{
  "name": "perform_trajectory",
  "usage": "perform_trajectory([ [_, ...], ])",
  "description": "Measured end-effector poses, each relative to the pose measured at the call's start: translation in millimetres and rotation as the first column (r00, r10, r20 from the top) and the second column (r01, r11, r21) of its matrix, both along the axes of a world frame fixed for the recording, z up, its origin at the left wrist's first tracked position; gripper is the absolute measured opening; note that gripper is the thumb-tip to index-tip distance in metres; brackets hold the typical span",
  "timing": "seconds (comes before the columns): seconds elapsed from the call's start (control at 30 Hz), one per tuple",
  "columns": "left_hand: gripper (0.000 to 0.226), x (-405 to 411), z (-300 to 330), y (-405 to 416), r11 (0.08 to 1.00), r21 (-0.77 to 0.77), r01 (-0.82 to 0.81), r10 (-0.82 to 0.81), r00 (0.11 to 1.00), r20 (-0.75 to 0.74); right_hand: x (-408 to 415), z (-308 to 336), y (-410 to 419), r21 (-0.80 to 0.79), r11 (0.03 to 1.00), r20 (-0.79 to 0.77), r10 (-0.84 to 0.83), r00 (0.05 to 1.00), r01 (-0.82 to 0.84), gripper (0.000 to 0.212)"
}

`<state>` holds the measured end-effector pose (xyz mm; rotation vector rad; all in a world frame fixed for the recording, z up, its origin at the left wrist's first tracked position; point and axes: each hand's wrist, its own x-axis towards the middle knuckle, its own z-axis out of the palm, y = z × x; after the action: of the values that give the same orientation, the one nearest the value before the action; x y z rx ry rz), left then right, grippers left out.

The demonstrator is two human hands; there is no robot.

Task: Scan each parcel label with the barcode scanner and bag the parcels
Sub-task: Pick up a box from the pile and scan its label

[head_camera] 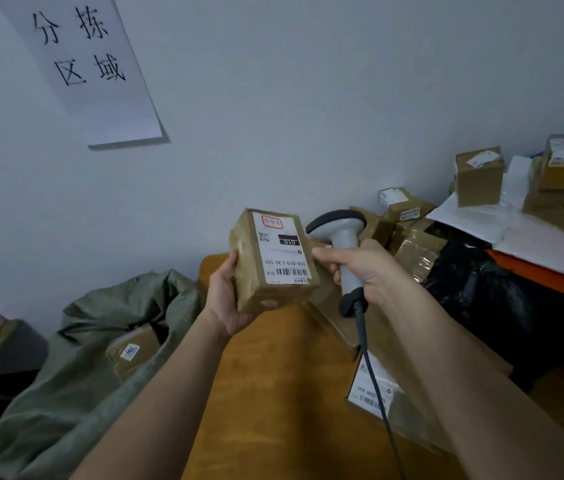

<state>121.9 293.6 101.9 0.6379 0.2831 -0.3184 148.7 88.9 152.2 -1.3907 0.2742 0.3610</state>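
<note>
My left hand (pixel 228 299) grips a parcel (pixel 273 261), right hand (pixel 360 268) grips the scanner (pixel 342 237); one box (pixel 133 351) bagged, many left.

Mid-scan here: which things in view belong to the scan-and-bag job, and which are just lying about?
Job:
- small brown cardboard parcel with white label, held in left hand
- grey handheld barcode scanner, gripped by right hand
- green woven sack, one parcel inside
- heap of unscanned brown boxes

Lying about:
- white paper wall sign
- black plastic bag
</note>
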Motion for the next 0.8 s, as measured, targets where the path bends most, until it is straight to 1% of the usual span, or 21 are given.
perform_trajectory([
  [0.07, 0.059, 5.1, -1.8, -4.7, 1.0, -0.001, 0.002, -0.002, 1.0, -0.011, 0.0, 1.6, 0.5, -0.035, 0.999, 0.023, -0.024, 0.999, 0.025, 0.033],
  [0.1, 0.059, 7.1, -2.6, -8.4, 0.999, 0.036, -0.007, 0.008, 1.0, -0.026, -0.4, 2.6, 0.2, -0.057, 0.998, 0.033, -0.036, 0.999, 0.038, 0.032],
  [0.13, 0.059, 9.8, -1.7, -13.5, 0.994, 0.112, -0.013, 0.017, 0.999, -0.037, -0.2, 3.1, -0.6, -0.085, 0.995, 0.046, -0.052, 0.998, 0.055, 0.032],
  [0.2, 0.06, 14.5, 2.8, -21.4, 0.935, 0.354, -0.002, 0.022, 0.998, -0.054, 0.2, 4.2, -2.0, -0.155, 0.984, 0.071, -0.078, 0.994, 0.089, 0.036],
  [0.23, 0.063, 15.3, 5.4, -22.6, 0.894, 0.448, 0.024, -0.004, 0.999, -0.045, 0.8, 4.4, -2.4, -0.181, 0.979, 0.077, -0.083, 0.994, 0.096, 0.038],
  [0.27, 0.068, 15.1, 8.6, -22.5, 0.861, 0.504, 0.068, -0.065, 0.998, -0.025, 1.3, 4.7, -3.0, -0.194, 0.976, 0.083, -0.088, 0.993, 0.102, 0.042],
  [0.33, 0.073, 13.9, 15.1, -18.5, 0.817, 0.551, 0.168, -0.217, 0.976, 0.024, 1.3, 5.9, -4.1, -0.203, 0.973, 0.091, -0.092, 0.992, 0.109, 0.044],
  [0.4, 0.064, 11.9, 23.6, -14.2, 0.819, 0.533, 0.211, -0.28, 0.959, 0.05, -1.1, 6.7, -5.3, -0.171, 0.978, 0.095, -0.101, 0.99, 0.117, 0.04],
  [0.43, 0.061, 11.4, 27.2, -14.3, 0.835, 0.511, 0.203, -0.26, 0.965, 0.042, -3.0, 7.4, -5.5, -0.143, 0.981, 0.095, -0.116, 0.989, 0.129, 0.036],
  [0.5, 0.051, 9.4, 33.7, -19.2, 0.871, 0.478, 0.115, -0.144, 0.989, 0.025, -4.0, 5.8, -5.9, -0.091, 0.979, 0.089, -0.176, 0.98, 0.184, 0.03],
  [0.53, 0.042, 8.2, 35.8, -21.9, 0.897, 0.44, 0.05, -0.07, 0.997, 0.03, -3.3, 3.5, -5.7, -0.079, 0.971, 0.088, -0.219, 0.972, 0.226, 0.034],
  [0.6, 0.029, 5.5, 38.8, -26.3, 0.957, 0.28, -0.076, 0.068, 0.997, 0.038, -2.0, -0.7, -4.4, -0.036, 0.955, 0.082, -0.292, 0.953, 0.296, 0.051],
  [0.63, 0.029, 5.2, 38.8, -27.5, 0.971, 0.198, -0.13, 0.125, 0.991, 0.04, -2.0, -2.1, -3.0, 0.005, 0.95, 0.067, -0.313, 0.947, 0.313, 0.058],
  [0.67, 0.03, 5.4, 37.8, -28.1, 0.973, 0.15, -0.173, 0.168, 0.985, 0.048, -2.6, -2.8, -1.3, 0.048, 0.946, 0.047, -0.323, 0.945, 0.321, 0.061],
  [0.73, 0.03, 3.5, 37.8, -31.6, 0.971, 0.116, -0.208, 0.2, 0.977, 0.079, -5.1, -1.1, 2.8, 0.11, 0.945, 0.011, -0.312, 0.95, 0.309, 0.056],
  [0.8, 0.034, 1.3, 37.8, -37.1, 0.977, 0.078, -0.198, 0.188, 0.975, 0.119, -8.4, 3.0, 8.9, 0.161, 0.947, -0.014, -0.28, 0.96, 0.278, 0.049],
])
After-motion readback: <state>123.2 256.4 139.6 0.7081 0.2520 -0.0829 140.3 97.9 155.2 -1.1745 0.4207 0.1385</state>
